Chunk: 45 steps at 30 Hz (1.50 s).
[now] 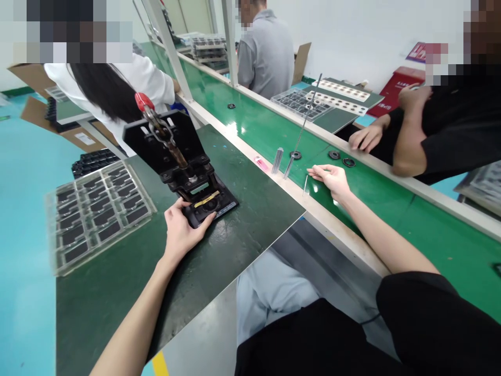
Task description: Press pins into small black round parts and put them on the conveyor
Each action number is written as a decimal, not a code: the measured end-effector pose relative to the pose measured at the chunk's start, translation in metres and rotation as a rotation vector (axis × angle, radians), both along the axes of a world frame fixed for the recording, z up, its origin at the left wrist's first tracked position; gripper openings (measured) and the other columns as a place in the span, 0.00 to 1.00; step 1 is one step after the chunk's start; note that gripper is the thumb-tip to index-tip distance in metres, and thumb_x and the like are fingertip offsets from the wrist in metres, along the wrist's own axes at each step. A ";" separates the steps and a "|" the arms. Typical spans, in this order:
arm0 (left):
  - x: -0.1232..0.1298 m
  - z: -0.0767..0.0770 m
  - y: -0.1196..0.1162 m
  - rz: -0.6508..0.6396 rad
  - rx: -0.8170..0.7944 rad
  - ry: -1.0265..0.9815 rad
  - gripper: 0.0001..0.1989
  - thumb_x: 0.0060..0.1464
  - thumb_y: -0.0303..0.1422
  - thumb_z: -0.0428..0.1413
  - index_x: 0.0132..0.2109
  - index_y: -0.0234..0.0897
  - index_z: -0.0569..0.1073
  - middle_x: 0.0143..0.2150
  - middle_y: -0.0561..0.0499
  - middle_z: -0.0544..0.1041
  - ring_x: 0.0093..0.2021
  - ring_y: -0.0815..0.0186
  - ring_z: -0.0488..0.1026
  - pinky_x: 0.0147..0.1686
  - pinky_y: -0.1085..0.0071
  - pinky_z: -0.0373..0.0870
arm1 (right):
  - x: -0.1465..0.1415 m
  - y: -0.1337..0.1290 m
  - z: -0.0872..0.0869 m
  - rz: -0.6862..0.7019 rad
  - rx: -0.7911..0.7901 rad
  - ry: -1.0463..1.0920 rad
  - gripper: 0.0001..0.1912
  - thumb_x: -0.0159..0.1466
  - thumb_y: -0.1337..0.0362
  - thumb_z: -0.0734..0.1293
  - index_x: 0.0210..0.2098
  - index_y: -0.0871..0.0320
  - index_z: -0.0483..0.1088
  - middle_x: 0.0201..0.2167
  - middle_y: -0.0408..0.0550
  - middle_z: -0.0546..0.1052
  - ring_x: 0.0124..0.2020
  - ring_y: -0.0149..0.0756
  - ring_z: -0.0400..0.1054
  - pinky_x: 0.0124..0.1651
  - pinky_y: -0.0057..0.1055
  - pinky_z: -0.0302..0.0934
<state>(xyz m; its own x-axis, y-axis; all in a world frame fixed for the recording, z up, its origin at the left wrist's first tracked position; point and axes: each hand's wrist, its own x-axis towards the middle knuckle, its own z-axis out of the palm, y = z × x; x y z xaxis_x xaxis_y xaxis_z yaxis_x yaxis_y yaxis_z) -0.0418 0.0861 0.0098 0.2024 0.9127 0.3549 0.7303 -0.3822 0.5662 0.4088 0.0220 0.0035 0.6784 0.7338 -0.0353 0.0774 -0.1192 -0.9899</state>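
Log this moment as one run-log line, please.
Left hand: gripping black clamp fixture | Right hand: over green belt, at thin white stick | Tray: on table, holding black parts

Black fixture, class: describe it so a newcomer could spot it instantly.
On the dark green table, the left hand grips a tall black fixture. Its raised red handle sets it apart from the flat clear tray beside it.

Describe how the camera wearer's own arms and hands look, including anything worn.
The left hand and right hand are ungloved, with no watch or bracelet visible. A plain black sleeve ends above the bare right forearm. The left forearm is bare too; its sleeve is out of view.
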 end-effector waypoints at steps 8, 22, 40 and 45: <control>0.001 0.001 0.000 -0.010 0.002 -0.018 0.35 0.45 0.57 0.64 0.51 0.38 0.65 0.51 0.37 0.71 0.58 0.41 0.67 0.61 0.41 0.69 | 0.017 -0.011 0.016 0.116 -0.203 -0.564 0.18 0.64 0.51 0.68 0.38 0.59 0.82 0.26 0.47 0.79 0.29 0.38 0.72 0.33 0.32 0.66; 0.003 0.001 0.000 0.001 -0.014 -0.020 0.35 0.44 0.59 0.63 0.49 0.39 0.64 0.50 0.37 0.72 0.57 0.40 0.68 0.60 0.39 0.69 | 0.023 0.006 0.036 0.479 -0.296 -0.379 0.12 0.60 0.55 0.73 0.33 0.59 0.77 0.27 0.50 0.81 0.29 0.35 0.71 0.40 0.33 0.69; 0.003 0.002 0.001 0.003 -0.026 -0.022 0.34 0.45 0.58 0.63 0.48 0.40 0.64 0.50 0.38 0.71 0.58 0.40 0.67 0.59 0.39 0.69 | -0.007 0.008 0.044 0.421 -0.726 -0.669 0.19 0.61 0.51 0.73 0.18 0.55 0.77 0.15 0.47 0.74 0.24 0.37 0.70 0.29 0.31 0.63; 0.002 0.001 0.001 -0.013 -0.017 -0.030 0.34 0.45 0.57 0.64 0.48 0.40 0.64 0.51 0.38 0.72 0.58 0.41 0.66 0.60 0.39 0.68 | -0.018 -0.004 0.042 0.357 -0.503 -0.498 0.18 0.61 0.51 0.71 0.24 0.57 0.78 0.17 0.47 0.75 0.21 0.35 0.67 0.29 0.32 0.63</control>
<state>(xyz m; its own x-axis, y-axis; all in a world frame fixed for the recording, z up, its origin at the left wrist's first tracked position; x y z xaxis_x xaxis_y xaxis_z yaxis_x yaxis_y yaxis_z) -0.0395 0.0875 0.0106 0.2037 0.9161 0.3454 0.7080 -0.3815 0.5943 0.3904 0.0180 0.0452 0.4284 0.8865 -0.1747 0.6151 -0.4278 -0.6623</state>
